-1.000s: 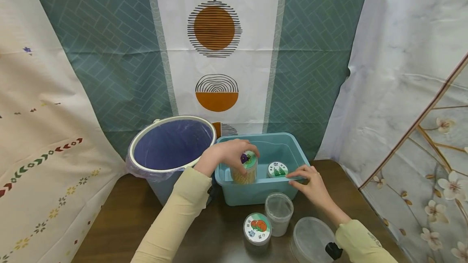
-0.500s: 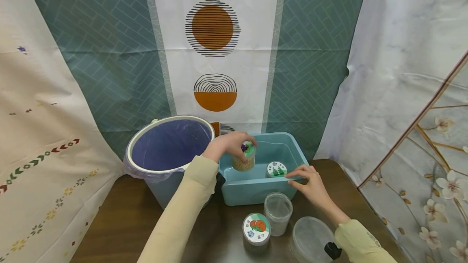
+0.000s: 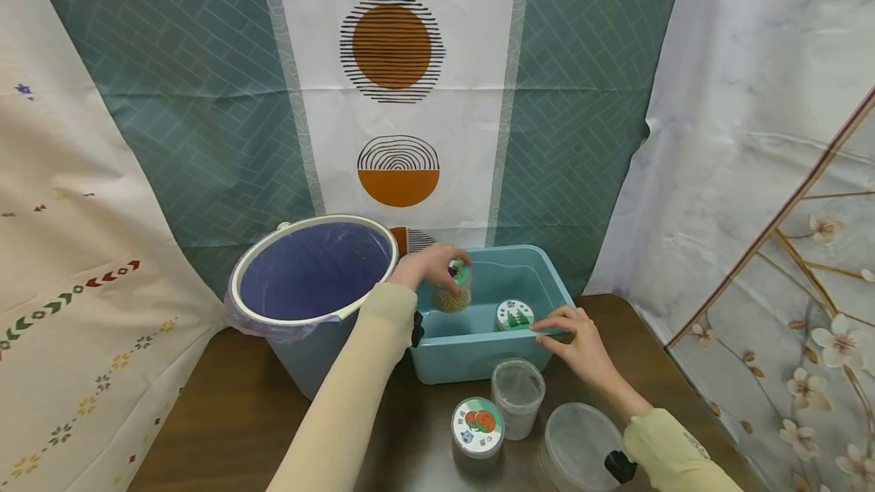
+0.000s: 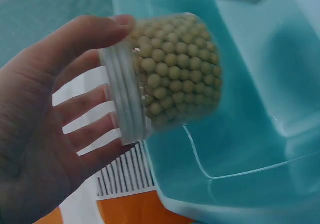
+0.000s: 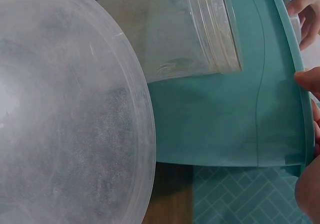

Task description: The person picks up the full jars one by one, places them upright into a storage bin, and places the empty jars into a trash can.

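Observation:
My left hand (image 3: 432,264) grips a clear jar (image 4: 185,73) by its lid, fingers and thumb around the edge. Pale round beans fill the jar; its lid has a green picture label. In the head view it hangs tilted over the left part of a teal tub (image 3: 472,363). A second jar with a white and green lid (image 3: 514,315) sits inside the tub. My right hand (image 3: 577,340) holds the tub's front rim near the right corner, thumb outside and fingers over the edge.
A bin (image 3: 239,302) with a purple liner stands left of the tub. On the dark table (image 3: 198,401) before the tub are a tomato-labelled jar (image 3: 477,431), a clear jar (image 3: 518,393) and a wider clear container (image 3: 581,443). Curtains (image 3: 581,97) hang behind.
My left hand has lifted the bean jar and shifted it back and slightly left, tilting it. My right hand stays at the rim. The head view has turned slightly right.

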Action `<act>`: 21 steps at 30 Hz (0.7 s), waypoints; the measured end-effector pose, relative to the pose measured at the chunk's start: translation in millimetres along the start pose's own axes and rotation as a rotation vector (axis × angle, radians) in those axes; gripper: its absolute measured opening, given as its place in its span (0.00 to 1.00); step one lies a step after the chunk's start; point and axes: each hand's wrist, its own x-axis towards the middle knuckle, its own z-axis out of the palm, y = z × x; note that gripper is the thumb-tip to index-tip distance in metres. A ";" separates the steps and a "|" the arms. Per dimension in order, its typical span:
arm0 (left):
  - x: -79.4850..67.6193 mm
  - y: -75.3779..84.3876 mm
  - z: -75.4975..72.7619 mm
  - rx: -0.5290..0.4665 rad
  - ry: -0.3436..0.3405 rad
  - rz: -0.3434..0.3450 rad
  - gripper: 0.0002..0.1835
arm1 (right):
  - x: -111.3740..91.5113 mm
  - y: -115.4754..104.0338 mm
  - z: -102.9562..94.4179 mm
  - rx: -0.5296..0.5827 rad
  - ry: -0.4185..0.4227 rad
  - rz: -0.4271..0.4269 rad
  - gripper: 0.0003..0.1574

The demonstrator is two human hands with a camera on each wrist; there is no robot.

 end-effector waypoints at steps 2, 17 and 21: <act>3.0 -2.3 4.4 -0.010 0.027 -0.018 0.33 | -0.1 -0.1 -0.2 0.005 0.001 -0.002 0.14; 5.0 -8.1 24.9 -0.069 0.170 -0.185 0.32 | -0.4 -0.5 -0.2 0.029 -0.009 0.014 0.13; 7.0 -8.8 28.0 -0.096 0.184 -0.221 0.32 | -0.3 -0.9 -1.0 0.034 -0.021 0.027 0.13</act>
